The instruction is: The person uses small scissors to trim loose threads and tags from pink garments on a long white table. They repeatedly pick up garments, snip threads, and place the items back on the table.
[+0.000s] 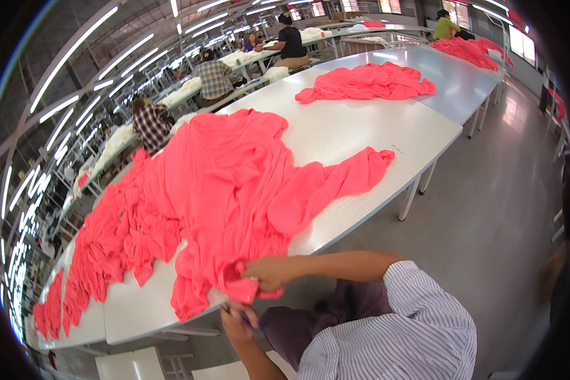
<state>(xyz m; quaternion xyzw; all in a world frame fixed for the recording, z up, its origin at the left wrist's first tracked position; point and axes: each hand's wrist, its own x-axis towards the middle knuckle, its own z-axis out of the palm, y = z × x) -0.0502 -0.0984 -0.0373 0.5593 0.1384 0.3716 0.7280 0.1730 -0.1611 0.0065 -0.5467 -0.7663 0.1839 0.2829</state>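
Observation:
A large coral-pink garment of thin, gathered fabric [228, 175] is spread over the white table, with a long sleeve-like part reaching towards the right. Its near edge hangs at the table's front edge, where my right hand [270, 274] holds a fold of the fabric. Just below that fold is my left hand [237, 320], closed around a small tool with a blue part [247, 321] and a dark tip; the fingers hide most of it, so its kind cannot be told.
A white-topped table [370, 128] runs away to the back right. More coral garments lie in a heap [118, 228] to the left and a pile [368, 81] farther along. People sit at benches with cream fabric [240, 58] behind. A table leg [410, 198] stands at the right.

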